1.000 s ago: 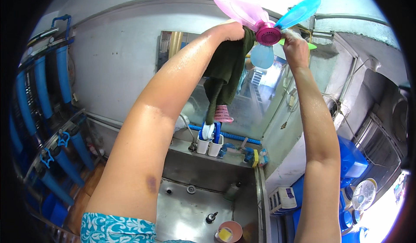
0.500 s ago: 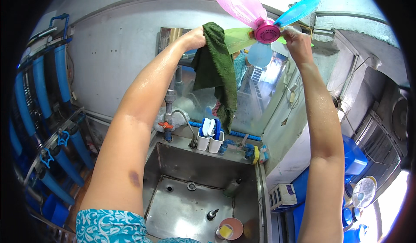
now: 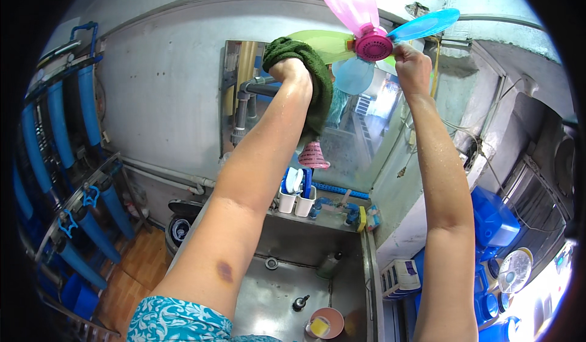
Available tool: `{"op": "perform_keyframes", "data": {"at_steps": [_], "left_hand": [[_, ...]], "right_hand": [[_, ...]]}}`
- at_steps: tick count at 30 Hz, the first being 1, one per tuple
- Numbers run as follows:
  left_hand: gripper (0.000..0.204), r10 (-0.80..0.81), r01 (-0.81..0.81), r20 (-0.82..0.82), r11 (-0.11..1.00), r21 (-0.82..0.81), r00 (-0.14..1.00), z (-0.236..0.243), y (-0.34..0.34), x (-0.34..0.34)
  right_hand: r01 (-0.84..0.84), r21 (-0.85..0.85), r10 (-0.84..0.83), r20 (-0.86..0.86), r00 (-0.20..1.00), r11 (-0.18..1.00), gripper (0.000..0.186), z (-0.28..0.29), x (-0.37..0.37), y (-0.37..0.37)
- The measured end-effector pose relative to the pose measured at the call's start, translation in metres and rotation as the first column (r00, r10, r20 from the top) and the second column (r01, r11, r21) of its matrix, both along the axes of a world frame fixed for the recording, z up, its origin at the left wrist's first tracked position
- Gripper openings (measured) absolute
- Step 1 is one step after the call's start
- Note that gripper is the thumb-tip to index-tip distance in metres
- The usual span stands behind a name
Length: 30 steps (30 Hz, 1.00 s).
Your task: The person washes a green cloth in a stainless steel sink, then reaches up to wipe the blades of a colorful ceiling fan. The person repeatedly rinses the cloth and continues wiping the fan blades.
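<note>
Up goes the eye to the colourful fan (image 3: 373, 44), high in front of the mirror (image 3: 360, 153), and the left hand (image 3: 289, 69) is right there at it, holding a dark green cloth (image 3: 320, 95) that wraps over the knuckles and hangs down past the wrist! Its fingers are buried in the folds, and the cloth overlaps the lower outer edge of the yellow-green blade (image 3: 326, 45). Across the hub, the right hand (image 3: 413, 67) is up too, fingers curled in narrow just beside the hub's right edge; whether they grip anything, I cannot tell. Pink blade (image 3: 351, 3) on top, bright blue blade (image 3: 427, 25) reaching out over the right hand, pale blue blade (image 3: 354, 76) pointing down. Below, the steel sink (image 3: 264, 317): a pink bowl (image 3: 334, 319) sits toward its near right corner, yellow sponge (image 3: 319, 326) overlapping it in view, a green bottle (image 3: 328, 267) by the far right corner, and two white holders (image 3: 296, 205) stand on the ledge along the far edge.
</note>
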<state>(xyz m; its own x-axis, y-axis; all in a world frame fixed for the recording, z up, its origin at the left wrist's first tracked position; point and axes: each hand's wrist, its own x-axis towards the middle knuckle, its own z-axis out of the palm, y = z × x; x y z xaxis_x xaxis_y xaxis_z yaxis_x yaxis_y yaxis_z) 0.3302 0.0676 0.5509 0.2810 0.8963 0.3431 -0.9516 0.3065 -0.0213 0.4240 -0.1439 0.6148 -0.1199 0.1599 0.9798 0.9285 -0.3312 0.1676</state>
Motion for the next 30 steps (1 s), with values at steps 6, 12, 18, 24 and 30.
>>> {"op": "perform_keyframes", "data": {"at_steps": [6, 12, 18, 24, 30], "left_hand": [[0.018, -0.321, 0.205, 0.169, 0.851, 0.483, 0.932, 0.033, -0.066, 0.022], [0.015, 0.064, -0.084, 0.075, 0.949, 0.305, 0.995, 0.042, -0.037, 0.019], [0.018, 0.279, -0.275, 0.015, 0.934, 0.228, 0.960, 0.048, 0.039, -0.039], [0.017, 0.254, -0.214, -0.081, 0.917, 0.336, 0.964, 0.020, 0.048, -0.130], [0.038, 0.390, -0.116, -0.374, 0.806, 0.580, 0.841, -0.114, 0.013, -0.192]], "right_hand": [[-0.190, -0.043, 0.182, -0.144, 0.973, 0.981, 0.016, -0.014, 0.007, 0.014], [-0.323, -0.043, 0.308, -0.199, 0.930, 0.946, 0.020, -0.019, 0.018, 0.007], [-0.293, -0.047, 0.279, -0.191, 0.941, 0.955, 0.021, -0.018, 0.016, 0.009], [-0.242, 0.043, 0.245, -0.170, 0.954, 0.969, 0.022, -0.029, 0.013, 0.010], [-0.194, 0.330, 0.179, 0.075, 0.981, 0.924, 0.035, -0.096, -0.025, -0.018]]}}
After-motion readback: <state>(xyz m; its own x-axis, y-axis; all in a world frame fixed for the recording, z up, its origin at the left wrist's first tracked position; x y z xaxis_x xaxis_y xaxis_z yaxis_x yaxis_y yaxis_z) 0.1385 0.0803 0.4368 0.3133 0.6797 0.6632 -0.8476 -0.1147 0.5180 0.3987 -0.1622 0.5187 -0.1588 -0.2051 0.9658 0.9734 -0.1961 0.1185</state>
